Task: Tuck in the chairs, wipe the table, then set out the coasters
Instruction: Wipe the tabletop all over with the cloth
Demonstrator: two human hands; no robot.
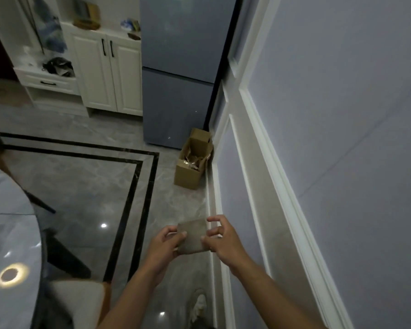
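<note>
Both bare forearms extend forward from bottom of frame, converging at centre. Left hand (169, 243) palm-up-ish, fingers curled under and around left edge of a flat square grey-beige coaster (193, 237). Right hand (220, 238) pinches its right edge, thumb in front, index and middle fingers arched above

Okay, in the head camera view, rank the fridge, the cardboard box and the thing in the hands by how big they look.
1. Fridge, by far the largest.
2. Cardboard box by the wall.
3. Square tan piece held between both hands, slightly smaller in the picture. It is much nearer the camera, so its true size is probably smaller still.
</note>
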